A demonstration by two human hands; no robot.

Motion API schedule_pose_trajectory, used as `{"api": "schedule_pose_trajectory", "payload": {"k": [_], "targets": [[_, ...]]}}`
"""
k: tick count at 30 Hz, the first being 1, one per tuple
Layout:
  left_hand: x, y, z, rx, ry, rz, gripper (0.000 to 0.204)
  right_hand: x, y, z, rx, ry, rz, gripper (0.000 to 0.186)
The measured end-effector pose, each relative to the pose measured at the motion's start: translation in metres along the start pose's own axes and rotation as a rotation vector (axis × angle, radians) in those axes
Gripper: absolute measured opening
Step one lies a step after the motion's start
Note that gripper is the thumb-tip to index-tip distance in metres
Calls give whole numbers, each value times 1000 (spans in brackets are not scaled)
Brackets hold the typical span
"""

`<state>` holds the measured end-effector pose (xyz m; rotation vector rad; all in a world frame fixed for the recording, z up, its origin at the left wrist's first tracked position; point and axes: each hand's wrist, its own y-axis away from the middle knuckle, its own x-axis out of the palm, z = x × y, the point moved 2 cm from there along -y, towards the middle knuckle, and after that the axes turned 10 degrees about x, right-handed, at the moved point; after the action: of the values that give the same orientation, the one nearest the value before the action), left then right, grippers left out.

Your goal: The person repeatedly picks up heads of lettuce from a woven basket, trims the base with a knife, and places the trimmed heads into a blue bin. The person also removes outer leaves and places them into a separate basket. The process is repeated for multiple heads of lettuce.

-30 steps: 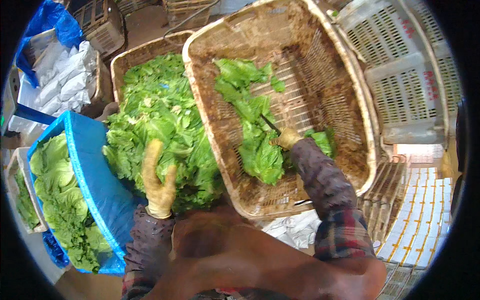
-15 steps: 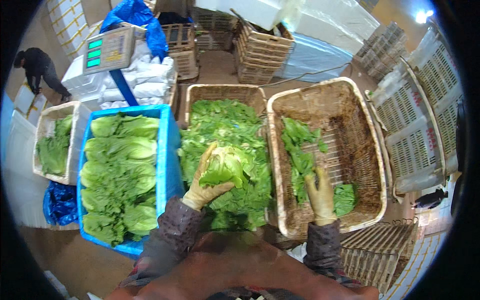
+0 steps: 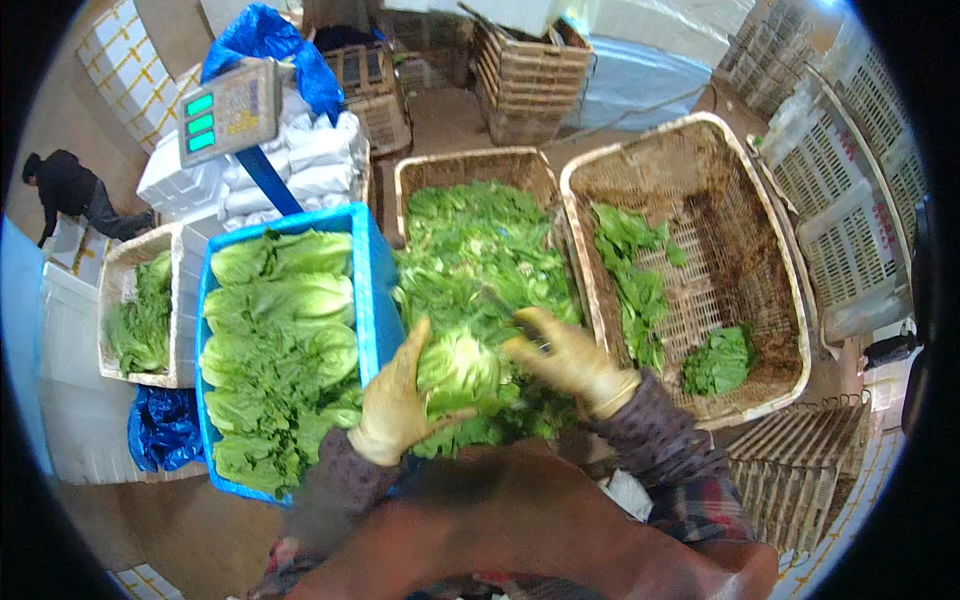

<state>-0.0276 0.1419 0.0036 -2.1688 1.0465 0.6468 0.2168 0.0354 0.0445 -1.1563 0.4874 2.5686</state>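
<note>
A lettuce head [image 3: 460,372], its pale cut base turned up, rests in my gloved left hand [image 3: 398,400], whose fingers and thumb cup its left side. My gloved right hand [image 3: 575,365] is just right of the lettuce, fingers curled toward the thumb. Something dark shows between those fingers, too blurred to name. Under both hands, loose green leaves [image 3: 480,235] fill a brown-stained plastic crate [image 3: 475,165]. To the left, a blue-lined box [image 3: 372,290] contains lettuce heads [image 3: 285,300] laid in a row.
On the right stands a dirty crate [image 3: 790,300] with some leaves [image 3: 718,362] inside. A scale display [image 3: 228,108] rises at the back left, near a white foam box [image 3: 180,300] of greens. Stacked crates [image 3: 530,80] stand behind; another person [image 3: 75,195] bends at far left.
My right hand has moved left from the right-hand crate to beside the lettuce head. The lettuce has come lower and nearer to me in my left hand. The whole view has shifted slightly.
</note>
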Motion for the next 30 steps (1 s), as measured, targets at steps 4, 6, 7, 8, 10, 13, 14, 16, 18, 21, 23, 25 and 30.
{"api": "schedule_pose_trajectory", "payload": {"k": [4,6,7,8,10,13,14,16,18,21,23,25,30], "targets": [[19,-12,11,-20,371,-47,100,-16,-2,-19,99,-334,201,43],[40,-9,28,-293,847,-141,89,-49,-4,-51,263,311,-212,30],[58,-3,30,-303,811,-142,84,-50,-4,-63,143,133,-174,32],[76,4,30,-324,1256,-14,69,-50,-3,-76,102,-9,-138,35],[104,-9,47,-496,1162,318,57,-11,8,-105,308,-1126,465,56],[109,-49,50,-238,281,638,56,36,36,-170,191,-1197,593,59],[103,-68,53,-772,197,498,61,53,47,-190,220,-1253,605,57],[100,-89,27,-860,559,78,72,71,60,-231,269,-1426,286,50],[134,-89,-29,-920,1069,155,80,72,52,-256,391,-1258,30,47],[187,-78,-53,-838,1164,227,99,25,4,-252,358,-977,358,46],[190,-62,-35,-827,1641,153,102,-34,-39,-227,206,-955,533,43],[169,-36,-5,-880,2069,85,102,-86,-71,-199,393,-611,573,49],[141,28,25,-679,2104,-255,102,-84,-85,-112,4,195,98,71]]}}
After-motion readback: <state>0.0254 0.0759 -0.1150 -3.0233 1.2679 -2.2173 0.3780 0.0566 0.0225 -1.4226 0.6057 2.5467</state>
